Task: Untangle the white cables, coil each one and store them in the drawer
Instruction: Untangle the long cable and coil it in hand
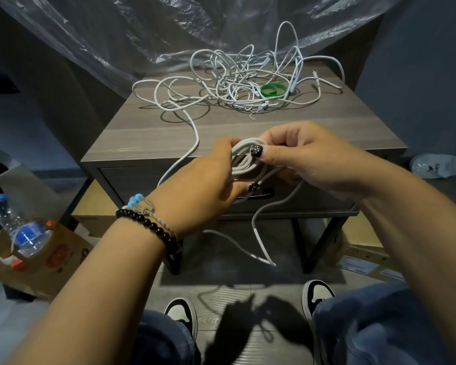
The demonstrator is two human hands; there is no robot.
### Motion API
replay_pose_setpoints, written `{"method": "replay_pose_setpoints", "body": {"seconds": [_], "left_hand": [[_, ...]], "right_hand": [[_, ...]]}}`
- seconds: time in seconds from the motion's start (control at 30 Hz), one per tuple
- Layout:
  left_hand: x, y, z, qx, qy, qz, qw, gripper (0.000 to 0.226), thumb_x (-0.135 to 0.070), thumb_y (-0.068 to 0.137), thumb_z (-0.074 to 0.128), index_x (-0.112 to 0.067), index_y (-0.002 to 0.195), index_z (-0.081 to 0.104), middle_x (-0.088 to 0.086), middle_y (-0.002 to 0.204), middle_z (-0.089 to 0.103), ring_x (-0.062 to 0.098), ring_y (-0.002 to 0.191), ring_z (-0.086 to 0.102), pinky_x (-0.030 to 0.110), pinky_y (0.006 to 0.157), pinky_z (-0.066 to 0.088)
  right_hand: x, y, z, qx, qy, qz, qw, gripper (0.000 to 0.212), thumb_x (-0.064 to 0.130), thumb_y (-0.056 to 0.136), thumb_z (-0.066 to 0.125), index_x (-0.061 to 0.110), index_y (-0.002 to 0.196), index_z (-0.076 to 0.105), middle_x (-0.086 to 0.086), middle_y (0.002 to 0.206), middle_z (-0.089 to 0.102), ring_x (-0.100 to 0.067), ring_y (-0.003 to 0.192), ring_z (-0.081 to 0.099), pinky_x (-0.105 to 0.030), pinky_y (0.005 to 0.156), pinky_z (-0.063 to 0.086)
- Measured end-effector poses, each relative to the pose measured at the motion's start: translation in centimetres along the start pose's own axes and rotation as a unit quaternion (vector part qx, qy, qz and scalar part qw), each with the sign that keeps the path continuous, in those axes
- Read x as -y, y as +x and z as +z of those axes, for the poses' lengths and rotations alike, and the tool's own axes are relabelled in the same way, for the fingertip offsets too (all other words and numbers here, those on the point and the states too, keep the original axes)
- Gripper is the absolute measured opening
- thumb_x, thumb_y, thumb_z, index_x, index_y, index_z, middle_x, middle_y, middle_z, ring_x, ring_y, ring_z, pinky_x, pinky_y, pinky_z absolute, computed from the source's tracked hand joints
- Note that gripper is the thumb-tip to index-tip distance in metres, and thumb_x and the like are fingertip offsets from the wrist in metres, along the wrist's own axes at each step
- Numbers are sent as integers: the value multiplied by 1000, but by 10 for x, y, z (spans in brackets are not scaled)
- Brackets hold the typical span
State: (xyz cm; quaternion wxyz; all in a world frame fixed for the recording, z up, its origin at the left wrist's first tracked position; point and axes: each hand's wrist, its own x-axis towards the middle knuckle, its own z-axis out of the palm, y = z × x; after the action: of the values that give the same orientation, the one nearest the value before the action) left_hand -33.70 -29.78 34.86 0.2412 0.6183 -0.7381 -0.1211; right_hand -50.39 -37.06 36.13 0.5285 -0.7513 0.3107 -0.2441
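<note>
Now, left hand [208, 177] and right hand [300, 159] grasping upright white cable coil [244, 160], tail hanging down

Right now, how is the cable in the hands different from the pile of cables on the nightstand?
The cable in the hands is wound into neat loops; the pile of cables is a loose tangle. The held cable is gripped by the left hand and right hand in front of the closed drawer; the pile lies untouched on the nightstand. One strand still runs between the two. Both are white.
</note>
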Motion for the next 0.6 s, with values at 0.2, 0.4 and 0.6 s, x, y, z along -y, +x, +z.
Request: {"method": "replay_pose_setpoints", "body": {"seconds": [0.2, 0.4, 0.6], "left_hand": [[-4, 1, 2, -2, 39, 7, 999, 37, -20, 93, 53, -14, 127, 39, 7, 107, 59, 25, 93, 57, 41, 80, 45], [-11, 3, 5, -17, -374, -76, 924, 11, -6, 95, 47, -10, 105, 49, -2, 72, 44, 6, 57, 42, 22, 56, 39], [1, 10, -6, -53, -675, -179, 714, 16, -17, 99, 37, -11, 89, 48, -5, 55, 26, 4, 43, 24, 15, 40, 30]], "right_hand": [[-4, 1, -8, -5, 8, -7, 1000, 12, 19, 87, 62, 11, 81, 69, -9, 78, 68, -22, 68, 51, -25, 56, 33], [1, -1, -17, -39, 8, -77, 996, 16, 16, 81, 73, 16, 97, 72, -1, 73, 60, -3, 59, 48, -9, 51, 36], [5, -12, -31, 1, -85, -76, 993, 28, 33, 66, 73, 18, 90, 77, 5, 78, 73, -6, 67, 61, -16, 60, 47]]}}
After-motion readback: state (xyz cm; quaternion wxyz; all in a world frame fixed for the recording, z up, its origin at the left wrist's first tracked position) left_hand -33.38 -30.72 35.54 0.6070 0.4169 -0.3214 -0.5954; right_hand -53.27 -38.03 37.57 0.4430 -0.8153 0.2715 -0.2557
